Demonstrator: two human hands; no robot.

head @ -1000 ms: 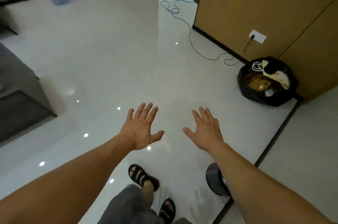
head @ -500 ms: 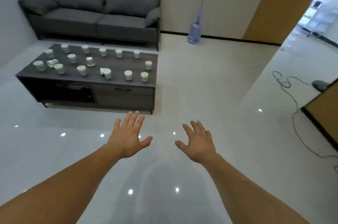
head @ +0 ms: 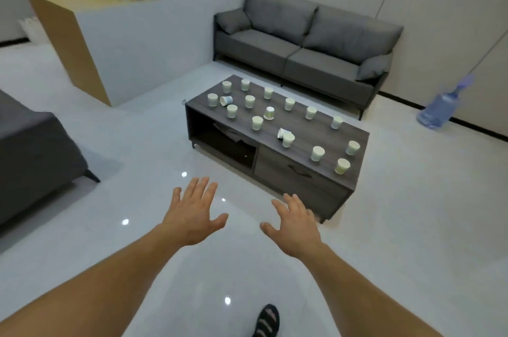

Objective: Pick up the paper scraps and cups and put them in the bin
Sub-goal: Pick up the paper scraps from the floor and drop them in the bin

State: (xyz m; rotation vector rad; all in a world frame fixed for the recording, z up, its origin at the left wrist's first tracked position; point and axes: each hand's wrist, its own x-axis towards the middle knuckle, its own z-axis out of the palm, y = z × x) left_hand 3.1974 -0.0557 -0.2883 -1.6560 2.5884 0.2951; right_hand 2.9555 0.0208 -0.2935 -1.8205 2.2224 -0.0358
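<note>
Several pale paper cups (head: 317,153) stand spread over the top of a dark grey coffee table (head: 299,173) ahead of me; two cups lie tipped, one at the far left (head: 226,100) and one near the middle (head: 282,133). Crumpled paper (head: 231,130) lies on the table's open left shelf. My left hand (head: 195,212) and my right hand (head: 296,223) are held out over the floor in front of the table, fingers spread, holding nothing. The bin is out of view.
A grey sofa (head: 305,45) stands behind the table. A white and wood counter (head: 115,42) is at the left, with a dark seat edge (head: 35,155) nearer. A blue water bottle (head: 439,108) leans at the right wall. My sandalled foot (head: 267,321) shows below.
My view has swung left, away from the black bin bag by the wooden wall, onto the table, which is now closer. Both hands stay spread and empty.
</note>
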